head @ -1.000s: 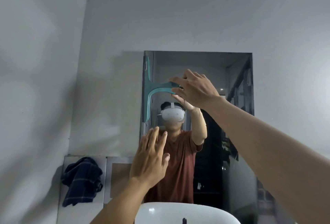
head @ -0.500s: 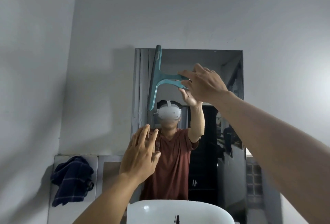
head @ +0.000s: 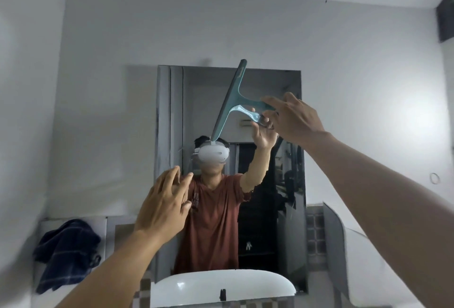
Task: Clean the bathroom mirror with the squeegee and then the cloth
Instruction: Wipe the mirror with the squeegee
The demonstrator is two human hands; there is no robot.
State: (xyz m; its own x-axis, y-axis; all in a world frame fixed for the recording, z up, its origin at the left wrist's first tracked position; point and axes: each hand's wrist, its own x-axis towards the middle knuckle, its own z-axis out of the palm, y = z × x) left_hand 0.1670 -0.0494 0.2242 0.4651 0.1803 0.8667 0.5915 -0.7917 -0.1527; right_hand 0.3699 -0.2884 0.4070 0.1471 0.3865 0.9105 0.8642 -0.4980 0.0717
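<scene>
The right hand [head: 293, 118], gripping the squeegee [head: 232, 101], is sweeping rightward across the mirror [head: 290, 185], seemingly mid-stroke; the left hand [head: 164, 205] is hovering open-fingered.

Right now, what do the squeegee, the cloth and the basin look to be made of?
Squeegee: teal plastic, smooth and semi-glossy, handle partly translucent; the dark blade edge is probably rubber. Cloth: soft woven fabric, dark blue with pale check lines, crumpled into folds. Basin: white glazed ceramic by its glossy highlight, though a smooth plastic cannot be ruled out.
</scene>
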